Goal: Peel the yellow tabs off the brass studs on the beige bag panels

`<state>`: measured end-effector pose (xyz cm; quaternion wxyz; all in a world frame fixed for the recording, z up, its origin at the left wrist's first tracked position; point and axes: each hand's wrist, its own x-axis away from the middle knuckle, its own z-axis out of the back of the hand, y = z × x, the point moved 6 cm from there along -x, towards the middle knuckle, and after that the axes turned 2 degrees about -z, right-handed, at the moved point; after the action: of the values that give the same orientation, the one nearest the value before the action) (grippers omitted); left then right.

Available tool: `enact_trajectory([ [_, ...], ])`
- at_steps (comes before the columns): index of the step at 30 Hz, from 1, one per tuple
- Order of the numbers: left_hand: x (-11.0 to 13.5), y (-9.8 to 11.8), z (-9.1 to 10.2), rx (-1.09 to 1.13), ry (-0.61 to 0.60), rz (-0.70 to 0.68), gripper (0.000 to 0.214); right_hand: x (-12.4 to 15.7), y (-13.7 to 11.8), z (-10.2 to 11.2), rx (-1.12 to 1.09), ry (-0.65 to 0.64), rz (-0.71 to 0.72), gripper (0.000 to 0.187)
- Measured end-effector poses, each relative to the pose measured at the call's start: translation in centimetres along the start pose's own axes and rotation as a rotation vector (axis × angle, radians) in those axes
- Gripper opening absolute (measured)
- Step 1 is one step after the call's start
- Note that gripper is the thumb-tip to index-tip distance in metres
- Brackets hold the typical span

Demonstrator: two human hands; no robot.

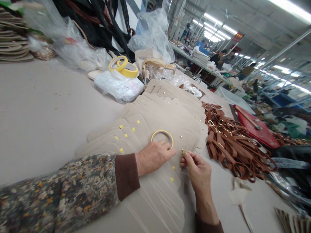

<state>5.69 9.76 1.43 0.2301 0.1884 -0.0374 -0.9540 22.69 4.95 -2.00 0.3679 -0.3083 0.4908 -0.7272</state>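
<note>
My left hand (pixel 152 156) rests with curled fingers on a fanned spread of beige leather flaps (pixel 155 129), its fingertips touching a thin yellow tape ring (pixel 162 137) that lies on them. My right hand (pixel 198 170) pinches a small brass stud (pixel 182 151) between thumb and forefinger at the edge of the nearest flap. Small yellow tape squares (pixel 121 150) dot several flaps, and brass studs sit on others.
A heap of brown leather straps (pixel 230 145) lies right of the flaps, with a red box (pixel 255 127) beyond. Yellow tape rolls (pixel 122 65) sit on a white bag (pixel 119 85). Plastic bags, black straps and stacked soles line the back. Other workers sit far off.
</note>
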Motion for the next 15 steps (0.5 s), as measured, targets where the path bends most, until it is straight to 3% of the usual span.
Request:
enact_trajectory([
  [8,0.0,-0.2,-0.7,0.029,-0.13,0.054,0.01,-0.1,-1.7,-0.8,0.446,0.087,0.254,0.035],
  [12,0.0,-0.1,-0.7,0.04,-0.135,0.056,0.01,-0.1,-2.7,-1.1,0.577,0.115,0.394,0.033],
  [15,-0.1,-0.1,-0.7,0.039,-0.149,0.06,0.011,-0.3,-2.6,-1.2,0.608,0.111,0.41,0.032],
])
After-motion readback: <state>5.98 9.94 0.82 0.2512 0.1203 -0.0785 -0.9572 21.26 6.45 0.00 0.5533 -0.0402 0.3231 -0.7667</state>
